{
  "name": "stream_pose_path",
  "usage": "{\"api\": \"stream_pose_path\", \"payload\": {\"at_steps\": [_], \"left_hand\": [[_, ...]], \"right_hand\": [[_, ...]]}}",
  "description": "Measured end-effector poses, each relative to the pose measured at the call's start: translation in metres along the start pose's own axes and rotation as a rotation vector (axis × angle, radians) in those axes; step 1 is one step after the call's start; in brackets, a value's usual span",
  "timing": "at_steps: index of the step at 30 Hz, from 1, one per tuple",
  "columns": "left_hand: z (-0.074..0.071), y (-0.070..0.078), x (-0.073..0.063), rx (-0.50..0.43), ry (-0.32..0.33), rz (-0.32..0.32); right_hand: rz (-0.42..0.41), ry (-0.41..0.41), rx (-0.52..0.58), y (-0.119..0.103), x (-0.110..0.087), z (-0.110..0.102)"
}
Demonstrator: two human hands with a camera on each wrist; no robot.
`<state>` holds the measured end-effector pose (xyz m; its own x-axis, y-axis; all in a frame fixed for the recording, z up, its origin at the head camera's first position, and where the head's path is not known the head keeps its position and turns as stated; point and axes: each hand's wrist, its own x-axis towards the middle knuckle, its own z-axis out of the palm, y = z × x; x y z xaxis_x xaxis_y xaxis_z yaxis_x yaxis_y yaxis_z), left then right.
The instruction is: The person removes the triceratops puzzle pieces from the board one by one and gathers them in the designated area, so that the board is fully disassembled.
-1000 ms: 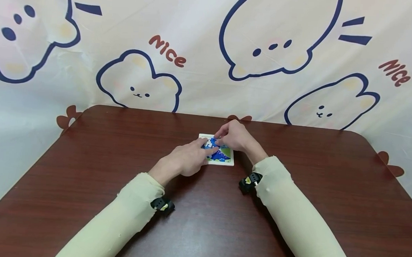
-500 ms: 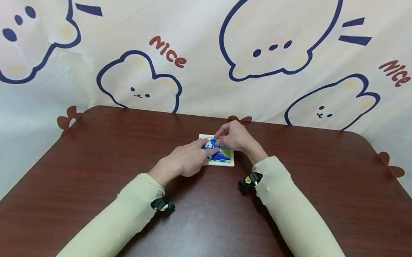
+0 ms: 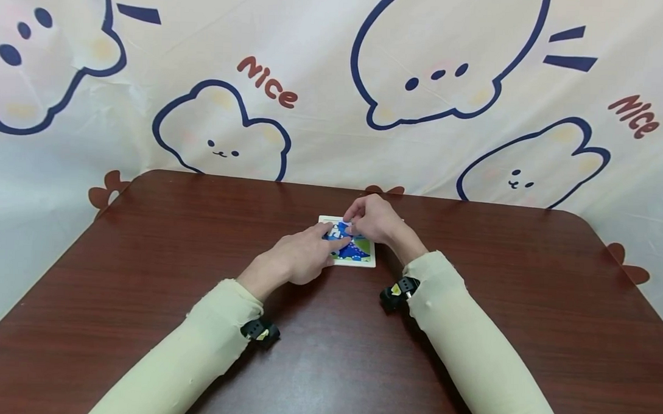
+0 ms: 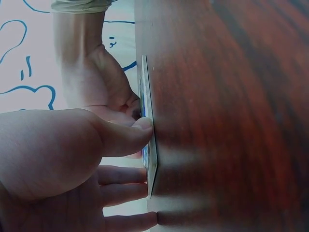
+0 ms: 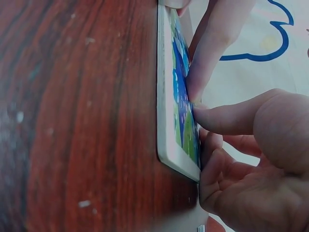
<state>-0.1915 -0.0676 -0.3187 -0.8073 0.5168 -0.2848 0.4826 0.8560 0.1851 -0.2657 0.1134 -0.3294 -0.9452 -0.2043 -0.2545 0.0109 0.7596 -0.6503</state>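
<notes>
A small square picture board [image 3: 366, 263] with a white border lies flat on the brown table, its blue, green and white picture partly covered by both hands. My left hand [image 3: 302, 255] reaches over its left side with fingers fairly straight. The left index finger touches the picture, and the left thumb [image 4: 137, 131] rests at the near edge. Above the upper right part is my right hand [image 3: 378, 221], fingers bent. In the right wrist view the right thumb [image 5: 217, 118] meets the picture beside the left fingertip. I cannot tell whether the right fingertips pinch a piece.
The brown table [image 3: 199, 239] extends around the board on all sides. Behind it hangs a pale cloth backdrop [image 3: 323, 140] with cartoon outlines and "Nice" lettering. Small black cameras [image 3: 261, 331] are strapped at both sleeve cuffs.
Both hands stay at the board in nearly the same pose. The right hand and forearm have shifted very slightly left; the whole head view has also moved a little.
</notes>
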Motion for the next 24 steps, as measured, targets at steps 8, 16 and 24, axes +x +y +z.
{"api": "stream_pose_path", "payload": {"at_steps": [8,16,24], "left_hand": [[0.0004,0.0002,-0.0003,0.0,0.001,0.001],[0.0004,0.0009,-0.0002,0.001,0.001,0.004],[0.0003,0.0003,-0.0003,0.009,0.002,0.003]], "right_hand": [[0.003,-0.006,-0.016,-0.0009,0.0002,0.0002],[0.005,-0.009,-0.003,-0.0012,-0.0007,0.0012],[0.0,-0.003,0.029,0.0002,0.0016,0.0017]]}}
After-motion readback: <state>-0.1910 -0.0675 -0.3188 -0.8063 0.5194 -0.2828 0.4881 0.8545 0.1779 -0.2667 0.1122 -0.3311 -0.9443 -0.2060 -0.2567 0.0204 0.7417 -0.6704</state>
